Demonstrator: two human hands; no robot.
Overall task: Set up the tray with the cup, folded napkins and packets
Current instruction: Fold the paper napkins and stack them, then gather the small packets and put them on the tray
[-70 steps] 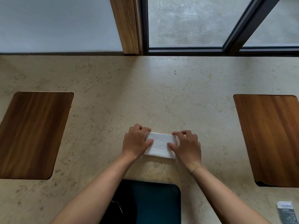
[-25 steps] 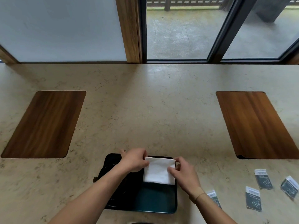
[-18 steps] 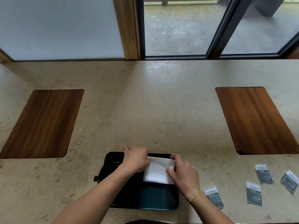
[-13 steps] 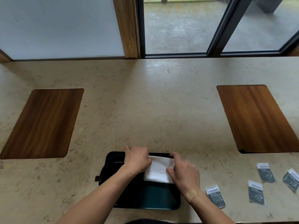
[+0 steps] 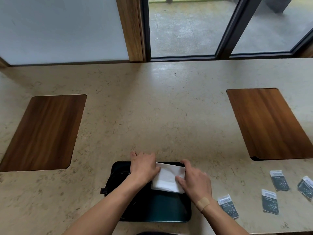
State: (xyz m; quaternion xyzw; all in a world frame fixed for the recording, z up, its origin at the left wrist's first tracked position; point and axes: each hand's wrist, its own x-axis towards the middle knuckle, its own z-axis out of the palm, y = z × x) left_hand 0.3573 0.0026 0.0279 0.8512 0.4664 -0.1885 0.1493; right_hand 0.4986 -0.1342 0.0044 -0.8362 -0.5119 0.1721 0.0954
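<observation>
A folded white napkin lies over the far right part of the dark green tray, which sits at the table's near edge. My left hand holds the napkin's left edge, thumb on top. My right hand holds its right edge, with the thumb on the napkin and the index finger along the far corner. A dark cup stands on the tray's left side, mostly hidden by my left forearm. Several dark packets lie on the table to the right, the nearest packet just beside the tray.
The beige stone table has a wooden inlay at the left and another wooden inlay at the right. A window and wooden post stand behind the table's far edge.
Both hands have carried the napkin from the bare table back over the tray and lowered it onto the tray's far right part. In the last half second they barely moved.
</observation>
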